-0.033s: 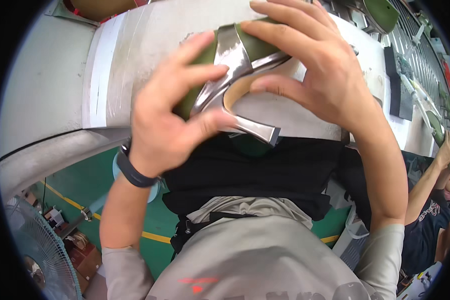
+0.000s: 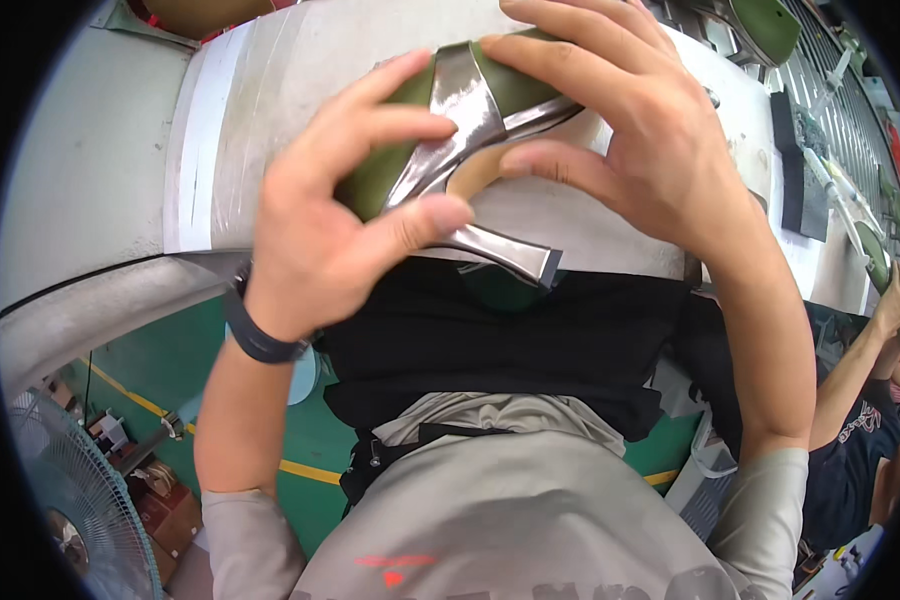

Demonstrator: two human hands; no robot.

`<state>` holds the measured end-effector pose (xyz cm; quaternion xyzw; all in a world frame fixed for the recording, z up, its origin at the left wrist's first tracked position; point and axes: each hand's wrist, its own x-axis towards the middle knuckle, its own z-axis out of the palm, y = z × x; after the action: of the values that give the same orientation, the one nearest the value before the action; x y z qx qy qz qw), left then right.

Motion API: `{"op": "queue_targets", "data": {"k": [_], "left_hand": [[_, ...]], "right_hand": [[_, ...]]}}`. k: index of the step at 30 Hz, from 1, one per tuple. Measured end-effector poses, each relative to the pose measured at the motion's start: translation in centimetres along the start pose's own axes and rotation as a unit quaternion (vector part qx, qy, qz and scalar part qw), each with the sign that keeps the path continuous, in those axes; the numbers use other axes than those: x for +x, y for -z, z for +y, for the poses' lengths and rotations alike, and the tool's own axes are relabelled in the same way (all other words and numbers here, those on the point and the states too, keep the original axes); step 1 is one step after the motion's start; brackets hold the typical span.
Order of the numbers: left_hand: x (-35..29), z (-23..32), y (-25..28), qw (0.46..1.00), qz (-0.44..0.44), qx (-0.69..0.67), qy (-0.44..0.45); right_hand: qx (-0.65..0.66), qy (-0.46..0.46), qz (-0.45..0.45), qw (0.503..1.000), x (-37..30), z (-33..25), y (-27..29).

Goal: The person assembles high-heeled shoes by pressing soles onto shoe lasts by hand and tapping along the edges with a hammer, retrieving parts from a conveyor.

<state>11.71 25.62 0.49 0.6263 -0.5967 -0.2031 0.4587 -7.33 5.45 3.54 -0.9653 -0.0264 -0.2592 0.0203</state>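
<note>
A shiny dark-silver high-heeled sandal [image 2: 467,95] is fitted on a green shoe last [image 2: 375,182] above the pale work surface. Its slim heel, capped in black, points toward me and to the right, and the tan underside shows at the arch. My left hand [image 2: 320,215] is closed round the heel end, thumb near the heel's base, fingers along the strap. On the far right side, my right hand [image 2: 640,130] grips the forepart with its fingers over the green last and its thumb by the tan arch. That hand hides most of the toe.
The pale work surface [image 2: 240,120] has a rounded near edge. At right lie a black block [image 2: 798,175] and another green last [image 2: 765,30]. A co-worker's hand [image 2: 892,305] holds a green item at far right. A fan [image 2: 80,500] stands lower left.
My left hand has shifted slightly left and up, with its thumb now near the heel's base. The sandal and my right hand have barely moved.
</note>
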Motion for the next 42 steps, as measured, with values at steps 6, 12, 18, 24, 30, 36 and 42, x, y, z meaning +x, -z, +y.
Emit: {"op": "queue_targets", "data": {"k": [6,12,18,24,30,36,42], "left_hand": [[2.6,0.5,0.8,0.993,-0.058,-0.069,0.07],[3.2,1.1,0.2,0.984,-0.033,-0.097,0.145],[4.1,1.5,-0.2,0.984,-0.02,-0.062,0.169],[4.0,2.0,-1.5,0.981,0.015,-0.037,0.187],[3.9,1.7,-1.5,0.982,0.035,-0.082,0.164],[6.1,1.1,0.0,0.988,-0.106,0.013,0.109],[7.9,2.0,-0.9,0.978,-0.12,0.0,0.173]], "right_hand": [[0.074,-0.019,-0.005,0.997,-0.1,1.0,-1.2],[0.009,0.012,-0.041,0.999,0.6,0.4,-0.1],[0.026,-0.01,-0.082,0.996,1.2,0.3,0.8],[0.082,-0.101,-0.082,0.988,1.9,-0.9,1.1],[0.173,-0.133,-0.05,0.975,1.7,0.5,0.1],[0.15,-0.104,-0.06,0.981,-0.2,2.9,0.6],[0.15,-0.184,-0.066,0.969,1.5,1.2,1.6]]}}
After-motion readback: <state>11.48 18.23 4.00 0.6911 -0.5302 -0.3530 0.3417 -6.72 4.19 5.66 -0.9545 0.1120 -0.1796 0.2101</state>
